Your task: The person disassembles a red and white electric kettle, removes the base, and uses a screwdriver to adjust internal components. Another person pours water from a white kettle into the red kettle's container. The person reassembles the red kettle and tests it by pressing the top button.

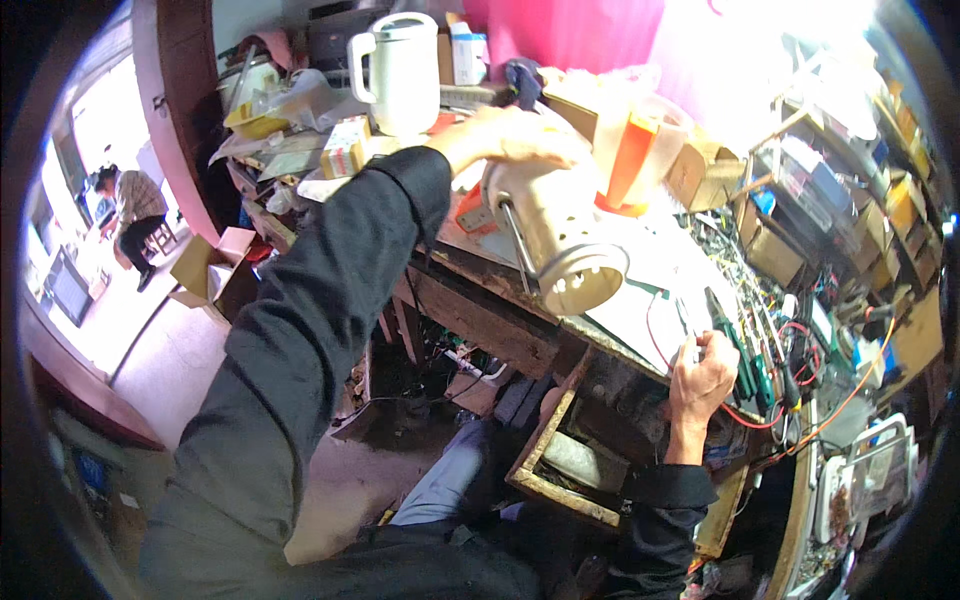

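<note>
Head view, the only 1 I have: my left hand (515,135) is clamped over the top of a cream-coloured cylindrical metal appliance shell (555,240), holding it tipped on its side above the cluttered wooden workbench (480,320). Its open end with a ring of small round holes faces toward me, and a thin metal rod runs along its side. My right hand (700,375) is closed around a slim tool with a pale tip (690,345), resting at the bench edge just beside a row of green-handled screwdrivers (745,360) and red wires (760,415). Below that hand an open wooden drawer (560,470) juts out from the bench. Behind the shell stand a white plastic electric kettle (405,65) and an orange-and-clear plastic jug (640,150). Far left, another person (130,210) crouches near a cardboard box (210,265).
</note>
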A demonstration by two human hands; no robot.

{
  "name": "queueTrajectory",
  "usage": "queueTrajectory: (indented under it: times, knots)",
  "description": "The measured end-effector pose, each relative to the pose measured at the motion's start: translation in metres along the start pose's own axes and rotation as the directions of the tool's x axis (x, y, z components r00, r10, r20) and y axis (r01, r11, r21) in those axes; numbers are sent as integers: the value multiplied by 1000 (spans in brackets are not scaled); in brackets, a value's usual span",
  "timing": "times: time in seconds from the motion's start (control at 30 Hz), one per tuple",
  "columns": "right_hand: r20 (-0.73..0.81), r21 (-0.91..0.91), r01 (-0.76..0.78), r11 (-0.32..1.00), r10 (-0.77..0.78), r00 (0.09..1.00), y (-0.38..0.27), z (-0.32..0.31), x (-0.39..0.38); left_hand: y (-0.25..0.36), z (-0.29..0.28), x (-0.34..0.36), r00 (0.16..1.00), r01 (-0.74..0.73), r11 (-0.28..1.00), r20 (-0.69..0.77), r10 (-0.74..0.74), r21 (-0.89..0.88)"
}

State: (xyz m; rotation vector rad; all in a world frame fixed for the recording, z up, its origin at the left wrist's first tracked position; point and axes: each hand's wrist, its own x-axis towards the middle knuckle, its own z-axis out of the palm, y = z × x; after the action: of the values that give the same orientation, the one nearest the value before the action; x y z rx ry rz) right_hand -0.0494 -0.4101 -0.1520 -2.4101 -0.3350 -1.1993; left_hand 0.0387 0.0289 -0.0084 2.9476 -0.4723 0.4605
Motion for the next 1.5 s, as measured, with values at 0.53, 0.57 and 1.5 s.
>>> queueTrajectory:
  times: [0.53,0.57,1.5]
  knots:
    - [248,-162,-11,987,52,967,-5,-9,18,88,15,-76,842,86,996,-536,-67,11]
    - [226,-95,26,995,-4,974,-7,-10,22,89,20,-86,806,77,996,-591,-32,52]
    - [712,443,-741,504,304,633,-156,109,242,72,125,-153,668,199,877,-595,-447,-437]
